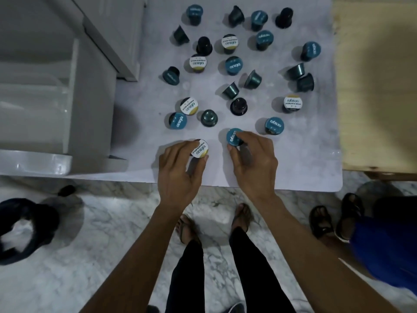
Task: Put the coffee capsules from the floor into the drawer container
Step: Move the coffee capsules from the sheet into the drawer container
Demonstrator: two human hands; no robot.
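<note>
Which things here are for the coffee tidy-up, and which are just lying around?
For the job:
- white-lid capsule, held by the left hand
- blue-lid capsule, held by the right hand
- loose capsules on the mat
- drawer container

Just lying about:
- black sandals
- dark cloth
- wooden board

Capsule lids read "excelso"; white lids add "Robusta Gold".

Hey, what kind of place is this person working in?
Probably a room in a home: a marble floor, sandals left beside it, a white plastic drawer unit, and coffee capsules scattered on a pale mat.
</note>
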